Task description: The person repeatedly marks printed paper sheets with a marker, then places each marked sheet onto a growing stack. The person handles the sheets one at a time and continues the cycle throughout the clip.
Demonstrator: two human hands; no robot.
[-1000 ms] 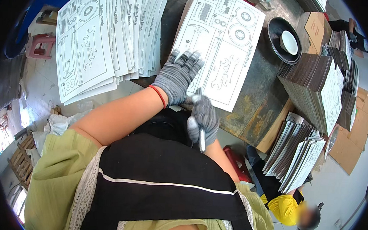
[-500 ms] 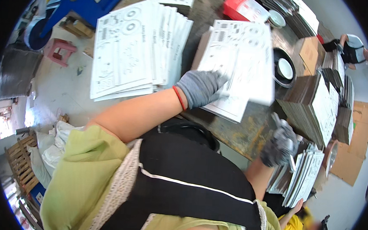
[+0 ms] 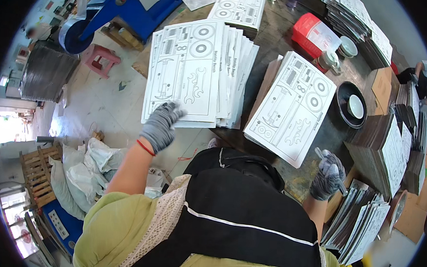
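Observation:
My left hand (image 3: 161,126), in a grey glove, reaches over the lower edge of the left stack of printed boards (image 3: 183,73). Its fingers are stretched out on or just above the top board, which carries black line drawings of wrenches and rings. To the right, a second stack of the same white boards (image 3: 291,109) lies tilted on the dark table, with neither hand on it. My right hand (image 3: 327,177), also gloved, is closed around a slim grey stick-like tool (image 3: 318,152). The tool pokes out at both ends; its kind is unclear.
Beyond the stacks stand a red-and-white packet (image 3: 317,34), a lidded cup (image 3: 328,60) and a black bowl (image 3: 342,114) with a white bowl inside. Tall board piles (image 3: 379,148) line the right. A pink stool (image 3: 99,60) and blue machine (image 3: 133,11) are left.
My left hand has left the right stack and gone left to the left stack. The top board on the right now lies square on its stack. My right hand still grips the tool.

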